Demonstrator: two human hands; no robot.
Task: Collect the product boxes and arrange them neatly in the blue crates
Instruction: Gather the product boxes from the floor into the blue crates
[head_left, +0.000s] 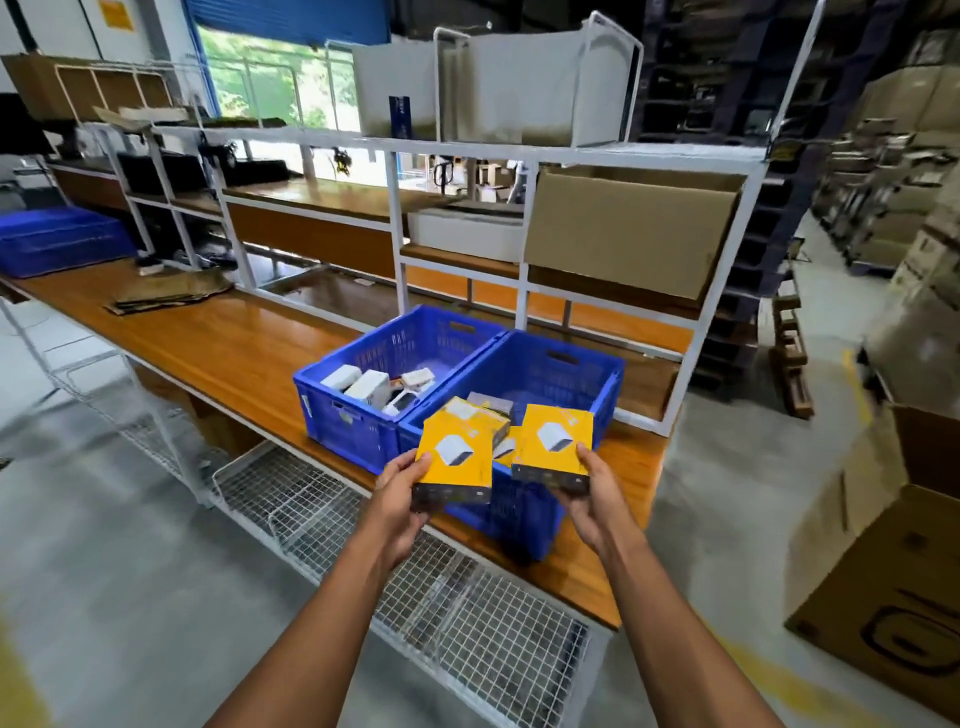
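The left hand (402, 486) and right hand (589, 491) each grip a yellow box (454, 457), poised above the near crate (561, 374); better to lower them flat, side by side, against boxes beyond the fingers.

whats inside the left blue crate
The left blue crate holds a loose jumble of white product boxes, some tilted. Its near wall hides the floor and anything lower down, so the count is unclear.
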